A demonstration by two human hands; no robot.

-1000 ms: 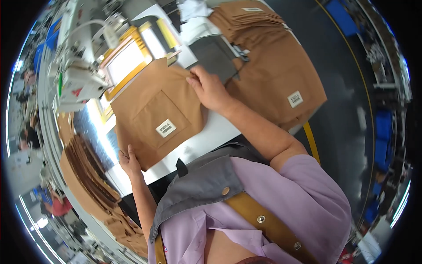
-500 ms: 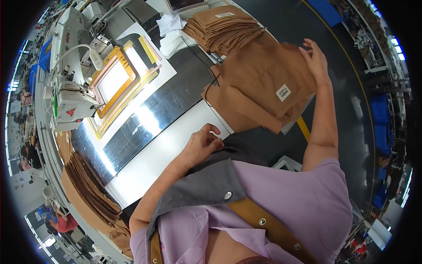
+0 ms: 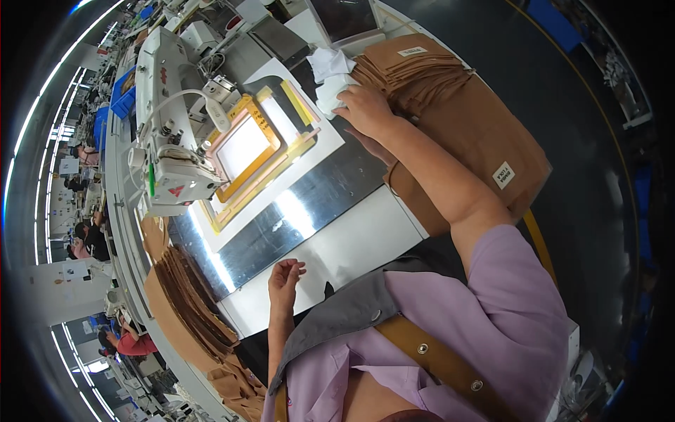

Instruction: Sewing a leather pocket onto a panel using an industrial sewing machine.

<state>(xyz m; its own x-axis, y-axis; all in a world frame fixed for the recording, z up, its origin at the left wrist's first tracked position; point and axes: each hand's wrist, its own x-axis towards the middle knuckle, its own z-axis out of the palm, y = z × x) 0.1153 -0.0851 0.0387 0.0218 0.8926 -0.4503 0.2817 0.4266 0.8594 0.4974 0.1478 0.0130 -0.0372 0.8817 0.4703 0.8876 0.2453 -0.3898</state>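
My right hand point(image 3: 362, 109) reaches to a small pile of white sheets point(image 3: 330, 69) beside folded brown pieces point(image 3: 415, 60), its fingers closed on the nearest white one. My left hand point(image 3: 285, 281) hangs empty over the steel ledge point(image 3: 260, 306), fingers loosely curled and apart. A white sewing machine point(image 3: 172, 176) stands at the back left, next to an orange frame point(image 3: 260, 123) on a pale template. A large brown piece with a white label point(image 3: 485, 133) lies on the right, beneath my right forearm.
A stack of brown pieces point(image 3: 186, 302) is at my lower left. A blue bin point(image 3: 123, 91) sits beyond the machine. Other people point(image 3: 130, 341) work along the left. A floor aisle with yellow lines point(image 3: 583, 176) runs on the right.
The brown piece I held has moved onto the right pile and left my hands. My right hand has come inward to the white sheets; my left hand has drawn back, empty.
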